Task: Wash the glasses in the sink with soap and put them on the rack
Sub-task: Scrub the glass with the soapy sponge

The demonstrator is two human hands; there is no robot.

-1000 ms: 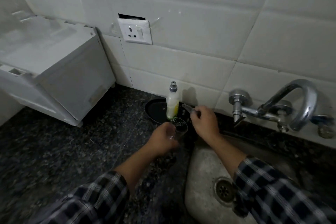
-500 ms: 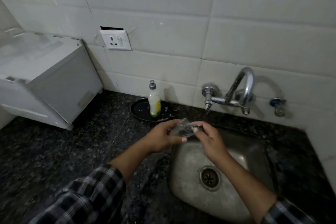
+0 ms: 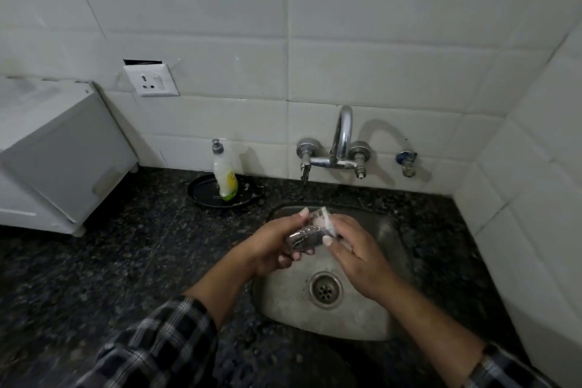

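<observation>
Above the steel sink [image 3: 330, 324], the left hand [image 3: 274, 246] curls round a clear glass [image 3: 304, 234] held sideways between both hands; the right hand [image 3: 357, 250] pinches its other end.

My left hand [image 3: 274, 244], mid-frame, curls its fingers round the glass [image 3: 304, 235]. My right hand [image 3: 356, 250] meets it from the right, thumb and fingers pinching its other end. Both forearms angle in from the lower edge.

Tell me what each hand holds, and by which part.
The left hand grips the glass round its body; the right hand holds the glass's other end.
</observation>
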